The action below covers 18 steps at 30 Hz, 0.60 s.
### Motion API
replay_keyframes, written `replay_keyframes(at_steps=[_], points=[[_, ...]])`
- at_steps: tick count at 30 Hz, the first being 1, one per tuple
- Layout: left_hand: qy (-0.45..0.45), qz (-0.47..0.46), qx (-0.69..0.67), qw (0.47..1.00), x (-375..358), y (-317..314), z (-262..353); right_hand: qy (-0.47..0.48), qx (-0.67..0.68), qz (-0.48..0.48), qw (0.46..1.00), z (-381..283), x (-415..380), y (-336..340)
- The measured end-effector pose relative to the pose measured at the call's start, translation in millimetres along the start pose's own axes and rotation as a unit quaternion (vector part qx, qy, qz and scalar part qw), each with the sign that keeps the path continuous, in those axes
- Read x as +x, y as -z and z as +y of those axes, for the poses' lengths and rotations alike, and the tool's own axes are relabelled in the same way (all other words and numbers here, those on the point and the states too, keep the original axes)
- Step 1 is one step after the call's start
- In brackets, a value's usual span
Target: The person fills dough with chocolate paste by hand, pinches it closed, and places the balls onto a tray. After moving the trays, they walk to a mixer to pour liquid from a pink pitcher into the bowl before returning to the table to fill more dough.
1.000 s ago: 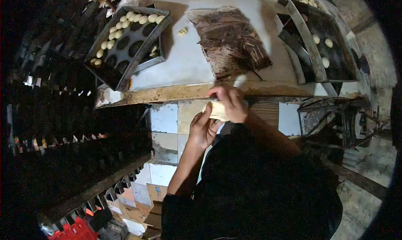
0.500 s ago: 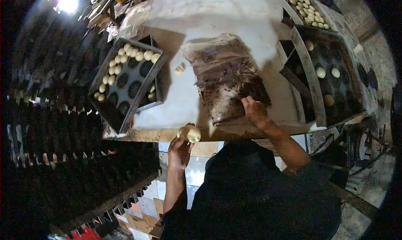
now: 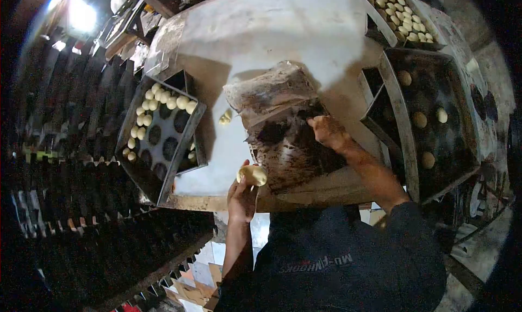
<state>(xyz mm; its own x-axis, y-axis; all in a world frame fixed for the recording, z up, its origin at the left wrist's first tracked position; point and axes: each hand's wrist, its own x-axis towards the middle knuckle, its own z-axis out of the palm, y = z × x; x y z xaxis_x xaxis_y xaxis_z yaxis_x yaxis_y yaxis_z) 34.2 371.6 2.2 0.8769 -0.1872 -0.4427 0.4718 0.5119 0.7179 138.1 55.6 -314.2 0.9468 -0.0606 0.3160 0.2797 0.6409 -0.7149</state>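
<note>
My left hand [image 3: 242, 198] is closed round a flattened piece of pale dough [image 3: 252, 176], held at the front edge of the table. A dark brown, sticky paste [image 3: 302, 130] lies spread on a crumpled plastic sheet [image 3: 272, 93] in the middle of the table. Over the paste's right side is my right hand [image 3: 329, 131], its fingers bunched together against the dark mass. Whatever sits between those fingertips is hidden. A small scrap of dough [image 3: 225, 116] rests left of the sheet.
To the left stands a black tray [image 3: 182, 149] with pale dough balls [image 3: 157, 95] along two sides. At right, another deep tray [image 3: 402, 116] holds a few balls. Farther back is a tray of many dough balls [image 3: 402, 18]. Dark stacked metal pans [image 3: 76, 187] fill the left side.
My right hand has shifted up along the paste, and my left hand with the dough has moved slightly right. The view has tilted. One pale ball fewer shows in the right tray.
</note>
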Motion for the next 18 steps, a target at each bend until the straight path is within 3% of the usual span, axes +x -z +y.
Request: replay_keyframes(at_steps=[1, 2, 5, 7, 8, 9, 10, 12, 15, 18], points=[[0.008, -0.002, 0.004, 1.0, 8, -3, -3, -0.112, -0.348, -0.033, 0.93, -63, 12, -41], [0.018, -0.004, 0.008, 1.0, 15, -6, -6, -0.171, -0.527, -0.085, 0.828, -107, 19, -90], [0.036, 0.053, 0.054, 0.996, 35, -12, -21, -0.155, -0.5, -0.129, 0.842, -144, 17, -145], [0.025, 0.044, 0.104, 0.993, 51, -5, -34, 0.001, -0.459, -0.182, 0.869, -158, 15, -168], [0.044, 0.001, 0.047, 0.998, 53, -5, -40, 0.078, -0.434, -0.206, 0.873, -164, 11, -180], [0.064, -0.043, -0.01, 0.997, 51, -23, -39, 0.04, -0.554, -0.204, 0.806, -174, 1, -196], [0.085, -0.089, -0.066, 0.99, 48, -40, -38, 0.025, -0.607, -0.19, 0.772, -173, -13, -203], [0.091, -0.052, -0.049, 0.993, 41, -44, -40, -0.002, -0.705, -0.159, 0.691, -171, -37, -213], [0.117, -0.018, -0.03, 0.992, 36, -22, -43, -0.025, -0.757, -0.14, 0.637, -170, -66, -206], [0.058, 0.0, 0.005, 0.998, 23, 1, -42, -0.125, -0.786, -0.075, 0.6, -167, -96, -199]])
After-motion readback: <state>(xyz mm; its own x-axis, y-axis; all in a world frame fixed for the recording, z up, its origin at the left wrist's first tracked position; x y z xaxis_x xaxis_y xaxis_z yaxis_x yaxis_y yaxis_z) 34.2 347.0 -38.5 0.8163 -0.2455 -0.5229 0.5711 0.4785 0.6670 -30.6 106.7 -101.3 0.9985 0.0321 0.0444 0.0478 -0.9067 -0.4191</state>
